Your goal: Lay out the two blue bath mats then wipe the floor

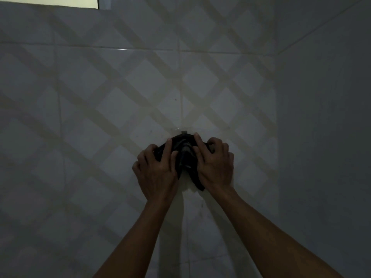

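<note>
A dark cloth hangs bunched against the tiled wall, just under a small hook or fixture stuck to the tile. My left hand grips the cloth's left side, fingers curled over its edge. My right hand grips the right side, with the index finger stretched up along the top. A corner of the cloth dangles below my right hand. No blue bath mat and no floor is in view.
A white tiled wall with a pale diamond lattice pattern fills the view. A plain grey wall meets it at a corner on the right. A lit window edge shows at top left. The room is dim.
</note>
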Demonstrator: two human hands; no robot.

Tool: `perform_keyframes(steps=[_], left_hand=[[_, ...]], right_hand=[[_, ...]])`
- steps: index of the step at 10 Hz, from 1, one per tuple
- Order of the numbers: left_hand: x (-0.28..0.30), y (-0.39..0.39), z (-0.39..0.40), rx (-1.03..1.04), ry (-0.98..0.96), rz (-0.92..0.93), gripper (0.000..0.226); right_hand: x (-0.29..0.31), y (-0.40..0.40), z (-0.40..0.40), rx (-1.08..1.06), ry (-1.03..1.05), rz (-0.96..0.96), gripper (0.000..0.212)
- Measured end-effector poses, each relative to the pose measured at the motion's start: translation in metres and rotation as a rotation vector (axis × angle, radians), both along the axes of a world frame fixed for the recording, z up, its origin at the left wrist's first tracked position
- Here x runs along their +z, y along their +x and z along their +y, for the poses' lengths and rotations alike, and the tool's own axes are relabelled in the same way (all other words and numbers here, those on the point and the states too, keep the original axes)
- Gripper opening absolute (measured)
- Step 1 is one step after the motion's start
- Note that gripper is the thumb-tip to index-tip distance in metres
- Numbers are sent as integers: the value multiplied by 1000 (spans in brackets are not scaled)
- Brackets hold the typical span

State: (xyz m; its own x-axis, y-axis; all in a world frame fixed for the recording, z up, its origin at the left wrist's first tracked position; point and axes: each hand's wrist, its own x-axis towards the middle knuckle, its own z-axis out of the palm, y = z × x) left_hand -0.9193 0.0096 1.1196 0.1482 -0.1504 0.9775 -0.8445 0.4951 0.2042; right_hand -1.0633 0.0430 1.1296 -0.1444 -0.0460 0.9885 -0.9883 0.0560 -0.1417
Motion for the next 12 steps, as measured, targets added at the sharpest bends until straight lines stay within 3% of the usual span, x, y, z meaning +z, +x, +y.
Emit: perform_keyframes(steps=[9,12], left_hand=[[9,21,20,-143,223,-50,48],[3,55,59,-279,336,-60,50]], right_hand=[[11,33,41,158,358,-285,52],[-3,57,96,152,416,-306,54]])
